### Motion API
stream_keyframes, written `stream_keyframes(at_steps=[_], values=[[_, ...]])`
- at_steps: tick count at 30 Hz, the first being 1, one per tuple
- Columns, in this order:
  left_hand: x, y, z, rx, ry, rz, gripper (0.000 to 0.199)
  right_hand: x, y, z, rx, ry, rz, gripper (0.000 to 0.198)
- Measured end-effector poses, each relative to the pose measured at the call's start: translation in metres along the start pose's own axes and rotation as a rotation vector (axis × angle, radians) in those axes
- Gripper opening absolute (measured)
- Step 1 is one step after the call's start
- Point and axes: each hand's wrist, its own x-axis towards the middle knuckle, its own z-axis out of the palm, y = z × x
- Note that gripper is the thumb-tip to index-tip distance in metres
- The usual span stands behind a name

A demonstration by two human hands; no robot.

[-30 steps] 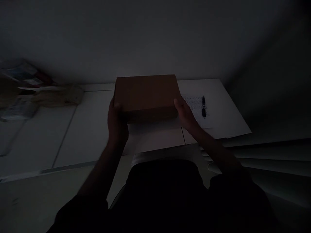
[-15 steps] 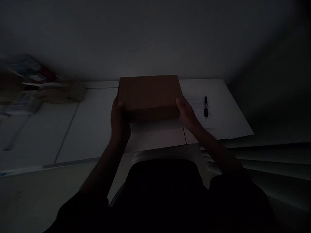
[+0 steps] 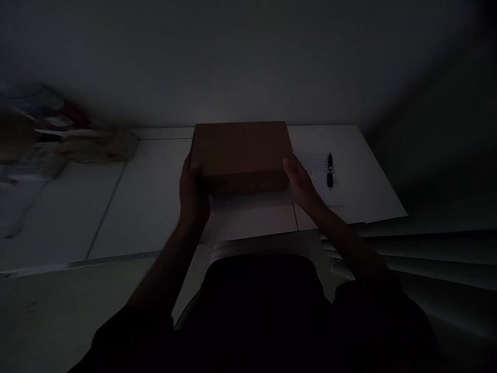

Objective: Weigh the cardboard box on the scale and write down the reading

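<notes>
Dark, near-black top (image 3: 264, 316), reads as one flat mass with a rounded upper outline. Light's poor, so lower clothing may be merged into it; fabric and seams can't be made out. Sleeves are short and loose-cut, same dark tone: left sleeve (image 3: 126, 331) ends around the elbow with a small corner at the inner hem, right sleeve (image 3: 380, 300) about the same. Forearms (image 3: 166, 269) bare, tapering to the wrists. Left hand (image 3: 193, 199) and right hand (image 3: 303, 189) bare, thumb visible on each.
</notes>
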Motion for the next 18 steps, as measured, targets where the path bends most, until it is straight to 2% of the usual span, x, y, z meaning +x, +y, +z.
stream_keyframes(at_steps=[9, 14, 18], values=[[0.002, -0.006, -0.004, 0.035, -0.034, 0.055, 0.042, -0.001, 0.001, 0.000, -0.006, -0.005, -0.021, 0.087], [0.002, -0.004, -0.005, 0.042, -0.057, 0.042, 0.041, 0.000, 0.000, -0.001, -0.002, -0.025, -0.051, 0.085], [0.003, -0.006, -0.013, 0.115, -0.058, 0.069, 0.047, 0.002, 0.003, -0.006, -0.013, -0.047, -0.061, 0.088]])
